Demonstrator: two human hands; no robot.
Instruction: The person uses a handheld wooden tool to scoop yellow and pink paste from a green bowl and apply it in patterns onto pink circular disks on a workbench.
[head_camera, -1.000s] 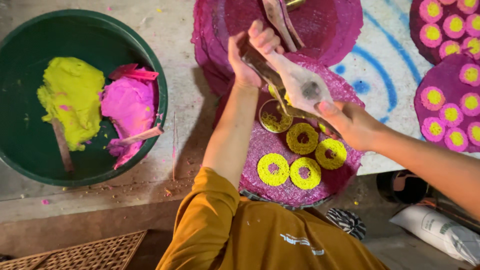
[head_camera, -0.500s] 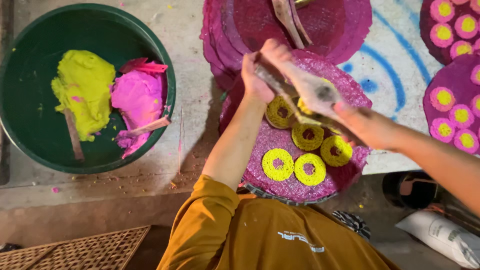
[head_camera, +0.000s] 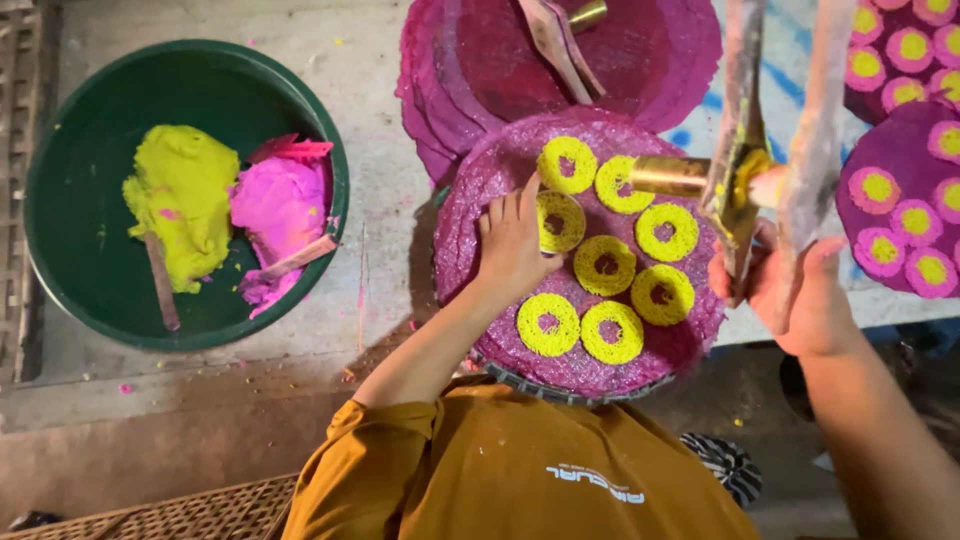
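Yellow dough rings, eight in all, lie on a round magenta mat, and the left hand rests among them with fingers spread and flat, its fingertips touching the ring just right of it and holding nothing. The eight rings sit in a loose cluster: two at the top of the mat, two in the next row, two below those, and two nearest the person. The right hand is closed around the lower ends of a wooden press made of two long dough-smeared handles that rise toward the top edge; a brass cylinder sticks out sideways from the press, over the right part of the mat, with yellow dough smeared where it meets the wood. Beyond the mat lies a stack of bare magenta mats with another wooden tool and a brass piece resting on top. At the right edge two more magenta mats carry pink rings with yellow centres, partly cut off by the frame. Well apart on the left, a dark green basin holds one lump of yellow dough, one lump of pink dough and two wooden sticks. The person's mustard-coloured shirt fills the bottom.
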